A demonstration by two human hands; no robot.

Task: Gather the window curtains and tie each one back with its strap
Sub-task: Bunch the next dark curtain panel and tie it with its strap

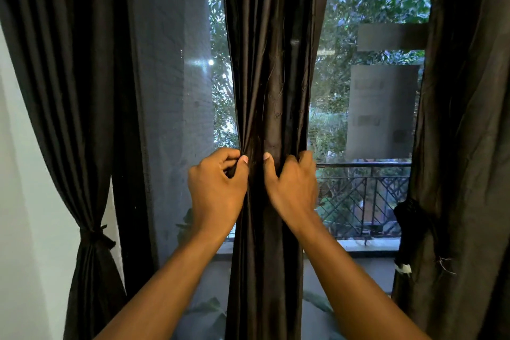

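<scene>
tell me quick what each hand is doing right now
Left hand: closed, gripping the left edge of the middle curtain.
Right hand: closed, gripping the same curtain's right edge.

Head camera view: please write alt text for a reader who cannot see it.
Two hands, left hand and right hand, grip the gathered middle curtain at a window. The left curtain and the right curtain are already tied back.

dark brown middle curtain (271,91) (faint sheen on its folds), black left curtain (69,91), black railing (361,199) in diagonal lattice, green foliage (367,14).
</scene>
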